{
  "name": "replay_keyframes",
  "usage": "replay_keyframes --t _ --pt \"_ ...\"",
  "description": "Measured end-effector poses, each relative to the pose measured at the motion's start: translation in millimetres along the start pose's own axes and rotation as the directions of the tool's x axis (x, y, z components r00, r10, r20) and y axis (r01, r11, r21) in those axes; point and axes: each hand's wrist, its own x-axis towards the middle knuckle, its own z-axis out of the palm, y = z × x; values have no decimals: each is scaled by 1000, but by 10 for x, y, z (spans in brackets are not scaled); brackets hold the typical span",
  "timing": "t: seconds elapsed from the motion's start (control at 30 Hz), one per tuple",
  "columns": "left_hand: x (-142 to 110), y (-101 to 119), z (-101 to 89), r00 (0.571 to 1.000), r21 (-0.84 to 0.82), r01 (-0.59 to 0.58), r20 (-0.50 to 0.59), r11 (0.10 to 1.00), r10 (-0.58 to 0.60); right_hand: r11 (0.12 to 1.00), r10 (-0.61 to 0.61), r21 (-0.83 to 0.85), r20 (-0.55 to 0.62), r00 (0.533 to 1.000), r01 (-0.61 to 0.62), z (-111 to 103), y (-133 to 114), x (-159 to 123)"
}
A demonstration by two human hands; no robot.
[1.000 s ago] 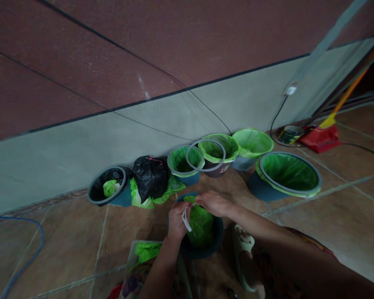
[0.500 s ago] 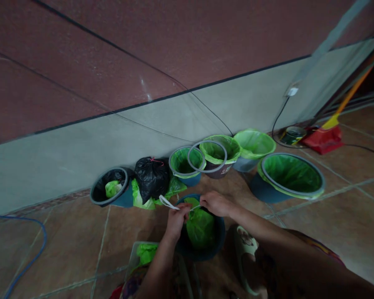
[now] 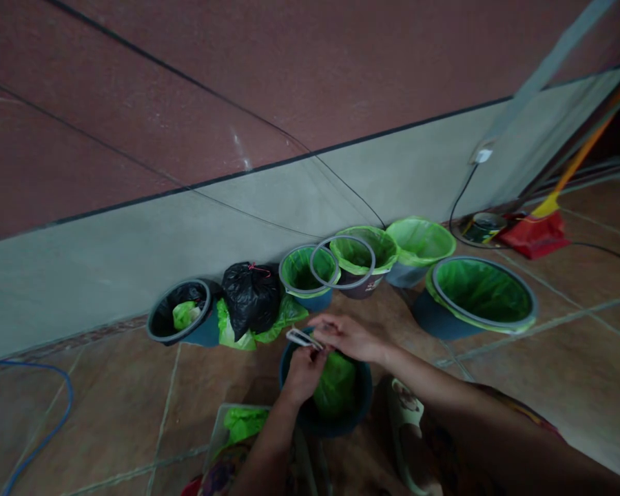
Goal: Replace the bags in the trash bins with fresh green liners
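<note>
A green plastic bag (image 3: 337,387) sits inside a dark blue bin (image 3: 362,406) on the floor in front of me. My left hand (image 3: 304,373) is closed over the top of this bag, on a white drawstring (image 3: 300,337) that sticks out in a loop. Right beside it, above the bin, my right hand (image 3: 347,336) has its fingers bent in on the same drawstring. The fingertips of both hands nearly meet, and the exact grip is partly hidden.
Along the wall stand several bins lined with green bags (image 3: 420,241), a tied black bag (image 3: 251,296) and a tilted bin (image 3: 158,336). A loose grey ring (image 3: 370,269) rests across two bins. A larger lined bin (image 3: 424,310), red dustpan (image 3: 534,234) and blue hose (image 3: 67,406) lie around.
My right hand has moved left over to my left hand. The white drawstring that stretched between them is now gathered into a short loop. My left hand has shifted slightly right.
</note>
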Motion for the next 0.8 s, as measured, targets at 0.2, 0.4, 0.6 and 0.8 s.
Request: replay_keyframes --t 0.2,0.4,0.6,0.8 --pt "-23 23 -16 995 12 -84 -44 996 85 989 149 7 85 985 -150 28 111 19" --pt "38 -5 -16 987 -98 64 -143 993 -77 856 67 -515 45 997 -34 92 205 -53" --pt "1 20 8 942 -521 207 -121 828 -312 828 97 -556 0 995 -80 60 128 -48" --pt "8 13 17 944 -401 122 -236 908 -231 822 156 -562 56 986 -98 65 169 -81"
